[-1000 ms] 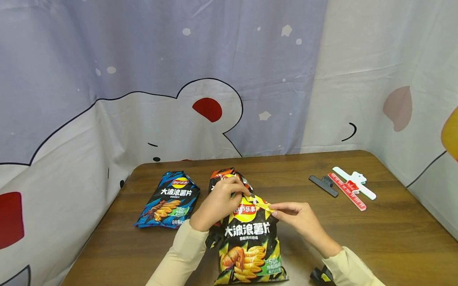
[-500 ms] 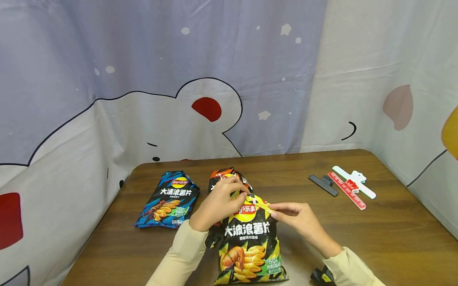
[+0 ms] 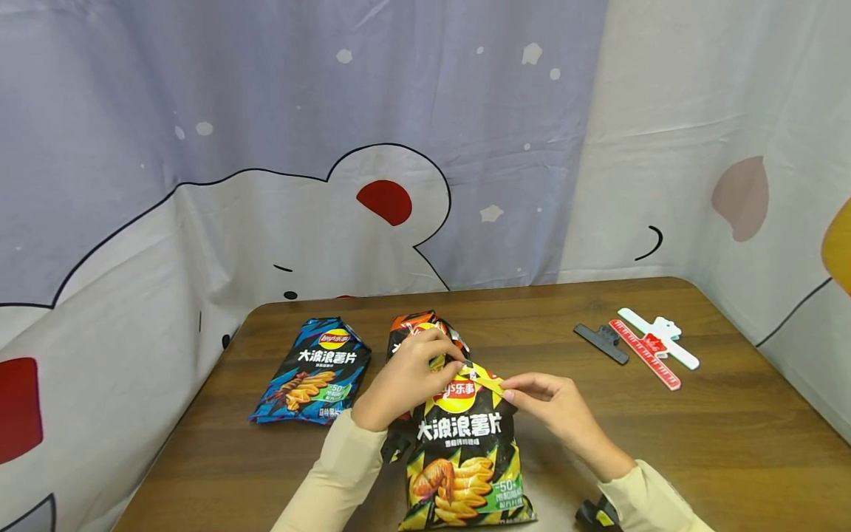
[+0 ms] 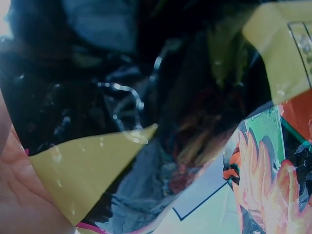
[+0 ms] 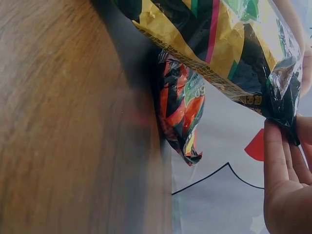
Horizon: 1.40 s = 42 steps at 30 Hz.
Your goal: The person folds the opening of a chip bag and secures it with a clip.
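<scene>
Now, table [image 3: 233, 473] across the lower frame | yellow-and-black chip bag [image 3: 465, 452], bottom centre, probably light, slick, crushable | left hand [image 3: 412, 378], right hand [image 3: 565, 417] both pinching its top | flattened yellow top strip [image 3: 488, 382], safest hold, I'd say

Clips [image 3: 642, 352] lie right of the front bag [image 3: 464, 451] (another bag [image 3: 404, 325] behind it).

From my remote station I record: cream left sleeve [image 3: 335, 462], matching right sleeve [image 3: 651, 499]; black left wrist unit [image 3: 395, 445]; black right wrist unit [image 3: 589, 515], yellow-marked.
</scene>
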{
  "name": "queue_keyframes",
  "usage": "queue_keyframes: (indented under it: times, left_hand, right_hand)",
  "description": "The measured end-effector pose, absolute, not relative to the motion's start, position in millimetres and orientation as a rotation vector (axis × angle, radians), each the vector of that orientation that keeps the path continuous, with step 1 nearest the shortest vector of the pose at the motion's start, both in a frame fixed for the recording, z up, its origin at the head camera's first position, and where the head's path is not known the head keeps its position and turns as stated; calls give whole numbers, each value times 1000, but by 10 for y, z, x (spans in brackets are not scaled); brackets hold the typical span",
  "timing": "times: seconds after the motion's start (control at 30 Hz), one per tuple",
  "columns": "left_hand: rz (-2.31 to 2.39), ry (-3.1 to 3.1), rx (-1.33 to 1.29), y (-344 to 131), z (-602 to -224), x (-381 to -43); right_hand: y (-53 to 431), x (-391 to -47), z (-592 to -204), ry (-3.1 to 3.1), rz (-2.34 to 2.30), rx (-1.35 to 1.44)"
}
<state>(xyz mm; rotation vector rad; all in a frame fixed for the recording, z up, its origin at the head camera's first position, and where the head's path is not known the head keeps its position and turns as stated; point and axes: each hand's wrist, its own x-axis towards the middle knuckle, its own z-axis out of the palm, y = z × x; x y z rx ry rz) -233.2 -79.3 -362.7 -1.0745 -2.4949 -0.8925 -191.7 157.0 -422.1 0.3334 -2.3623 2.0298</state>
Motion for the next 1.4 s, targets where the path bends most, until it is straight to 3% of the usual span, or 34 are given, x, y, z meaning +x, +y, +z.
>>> queue_keyframes:
  times: [1.4]
  left_hand:
    - [-879, -2538, -1089, -756, -3608, -2326]
  right_hand:
    - [1652, -1956, -4209, -2429, 2026, 356]
